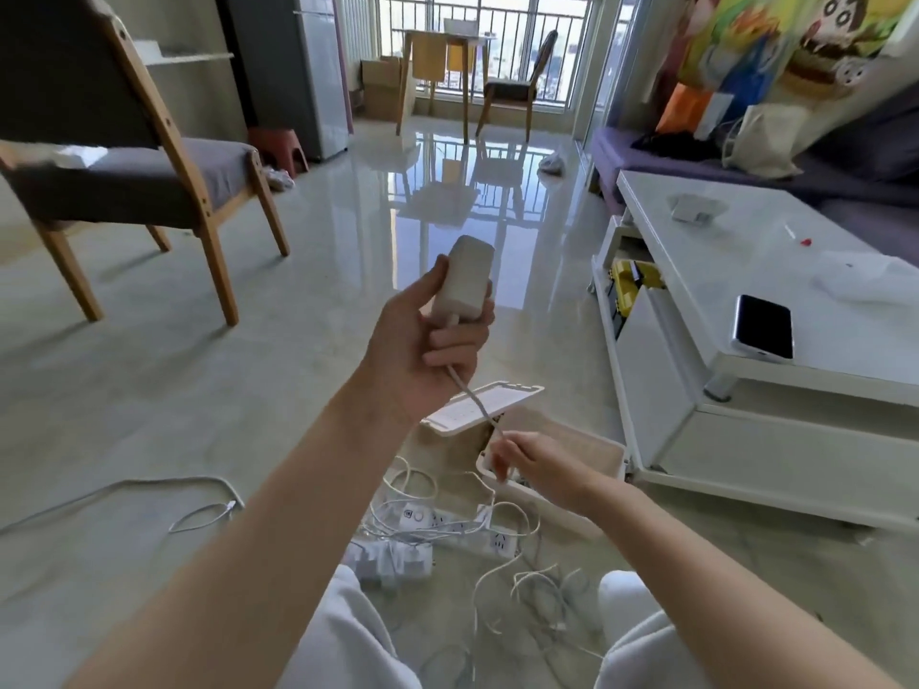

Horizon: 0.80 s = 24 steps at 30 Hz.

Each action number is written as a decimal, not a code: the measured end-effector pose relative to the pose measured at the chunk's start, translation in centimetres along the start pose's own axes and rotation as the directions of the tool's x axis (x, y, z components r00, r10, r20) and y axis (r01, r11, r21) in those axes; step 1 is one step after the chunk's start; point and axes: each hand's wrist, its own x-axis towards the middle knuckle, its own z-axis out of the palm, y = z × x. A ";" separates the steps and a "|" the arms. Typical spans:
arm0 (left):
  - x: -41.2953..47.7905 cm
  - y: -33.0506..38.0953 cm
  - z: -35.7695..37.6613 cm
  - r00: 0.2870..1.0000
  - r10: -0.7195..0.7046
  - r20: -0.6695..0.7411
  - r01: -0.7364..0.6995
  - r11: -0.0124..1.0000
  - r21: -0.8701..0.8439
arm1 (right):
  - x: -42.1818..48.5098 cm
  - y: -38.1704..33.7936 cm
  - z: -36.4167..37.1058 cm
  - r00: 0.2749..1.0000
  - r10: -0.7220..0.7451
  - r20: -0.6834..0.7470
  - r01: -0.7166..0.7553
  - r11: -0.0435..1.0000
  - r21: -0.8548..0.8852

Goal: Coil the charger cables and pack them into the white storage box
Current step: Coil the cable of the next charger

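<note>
under our right hand [527, 460], where it pinches the cable [472, 397], a white storage box [609, 460] sits on the glossy floor [199, 390]. just nearer us than that pinch lie a power strip [447, 524], plug adapters [393, 559] and tangled white cords [522, 584]. a loose cord [149, 494] lies well left of our left hand [437, 335], which grips the charger brick [462, 281]. right of both grips stands a white coffee table [721, 271], carrying a phone [763, 328] and crumpled plastic [865, 281].
</note>
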 end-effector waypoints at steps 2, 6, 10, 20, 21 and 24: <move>-1.0 0.3 -0.4 0.996 -0.085 0.019 0.079 0.977 0.200 | -0.2 1.0 -0.2 0.998 0.060 0.018 -0.059 0.997 -0.055; -2.4 0.5 -3.7 0.945 -0.238 -0.222 0.318 0.530 0.786 | 0.1 1.8 -2.1 0.992 0.087 -0.097 -0.096 0.991 -0.097; -3.2 -0.6 -7.2 0.893 -0.166 -0.417 0.425 0.008 0.905 | 0.7 -0.1 -2.8 0.982 -0.025 -0.187 0.001 0.992 -0.125; -4.2 -1.5 -11.4 0.927 0.283 -0.247 0.286 -0.102 0.953 | 1.1 -4.4 0.2 0.910 -0.059 -0.410 0.012 0.993 -0.117; -4.4 -1.5 -11.5 0.922 0.323 -0.214 0.280 -0.173 0.944 | 1.1 -4.7 0.5 0.901 -0.052 -0.430 0.018 0.996 -0.083; -4.9 -1.6 -11.3 0.916 0.388 -0.103 0.269 -0.404 0.874 | 1.5 -5.0 0.6 0.868 0.011 -0.496 -0.004 1.000 0.015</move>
